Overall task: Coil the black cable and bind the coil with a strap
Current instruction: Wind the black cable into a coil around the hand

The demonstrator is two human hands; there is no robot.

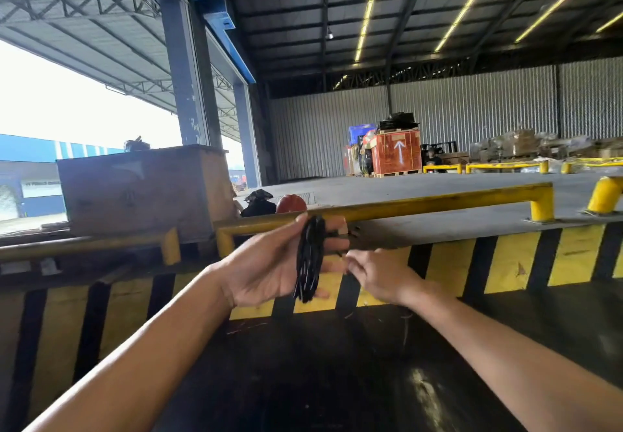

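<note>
Now the left hand [269, 263] grips the coil [308, 259] upright; the right hand [377, 276], just right of it, pinches a strand.

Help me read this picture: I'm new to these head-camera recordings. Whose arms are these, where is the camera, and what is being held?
There is no machine here. The camera sits on a person's head and looks forward and down, so the two bare arms reaching in from the bottom are that person's own. The left hand holds a bundle of coiled black cable upright between thumb and fingers. The right hand is pinched at something thin beside the coil; whether it is the cable's end or a strap is too small to tell. Behind the hands runs a yellow rail on a loading dock with yellow and black stripes. Farther back stand a wooden crate and an orange crate.
</note>
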